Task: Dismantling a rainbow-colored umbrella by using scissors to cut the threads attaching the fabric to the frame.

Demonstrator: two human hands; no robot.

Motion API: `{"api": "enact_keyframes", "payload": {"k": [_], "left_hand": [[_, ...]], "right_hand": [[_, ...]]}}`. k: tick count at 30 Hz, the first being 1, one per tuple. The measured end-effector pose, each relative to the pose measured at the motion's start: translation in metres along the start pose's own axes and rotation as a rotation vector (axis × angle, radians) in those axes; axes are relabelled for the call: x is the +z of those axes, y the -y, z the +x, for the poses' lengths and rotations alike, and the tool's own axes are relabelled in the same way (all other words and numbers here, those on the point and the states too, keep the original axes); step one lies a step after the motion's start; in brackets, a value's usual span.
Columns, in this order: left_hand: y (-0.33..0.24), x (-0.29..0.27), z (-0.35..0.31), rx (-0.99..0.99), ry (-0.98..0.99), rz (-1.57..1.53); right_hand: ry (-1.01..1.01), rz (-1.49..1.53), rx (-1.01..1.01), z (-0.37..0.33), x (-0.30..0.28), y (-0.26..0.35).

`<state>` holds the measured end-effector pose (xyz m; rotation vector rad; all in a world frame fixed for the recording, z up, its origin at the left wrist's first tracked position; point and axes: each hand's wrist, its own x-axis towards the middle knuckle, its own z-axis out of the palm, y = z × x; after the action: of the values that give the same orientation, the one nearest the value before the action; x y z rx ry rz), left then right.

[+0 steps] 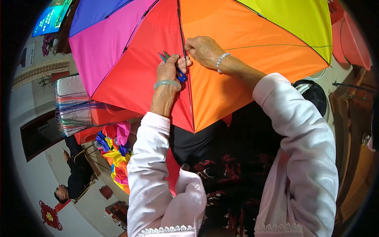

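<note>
Rib (181, 24) of the open multicoloured umbrella (217, 23), long axis running fore and aft between red panel (132, 69) and orange panel (252, 37), directly at both hands, neither nearer. Left hand (167, 70) curled round blue-handled snips (181, 76), right hand (205, 51) narrowed to a pinch, anything in it too small to tell. No brand, label or writing readable on the umbrella.

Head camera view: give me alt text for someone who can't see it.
A person's left hand, holding blue-handled scissors, and right hand work at a dark rib on a multicoloured umbrella canopy. Colourful fabric and thread bundles sit to the left.
</note>
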<state>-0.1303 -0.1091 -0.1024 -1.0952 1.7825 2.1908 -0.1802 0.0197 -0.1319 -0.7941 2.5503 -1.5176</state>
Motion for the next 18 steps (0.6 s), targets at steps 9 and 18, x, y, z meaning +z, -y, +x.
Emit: {"api": "enact_keyframes", "payload": {"k": [9,18], "left_hand": [[0.0017,-0.0071,0.0049,0.029,0.115,0.018],[0.0032,-0.0025,0.0055,0.054,0.182,0.044]], "right_hand": [[-0.001,0.055,0.002,-0.0038,-0.0014,-0.0009],[-0.026,-0.181,-0.103,0.0052,-0.0074,0.0005]]}}
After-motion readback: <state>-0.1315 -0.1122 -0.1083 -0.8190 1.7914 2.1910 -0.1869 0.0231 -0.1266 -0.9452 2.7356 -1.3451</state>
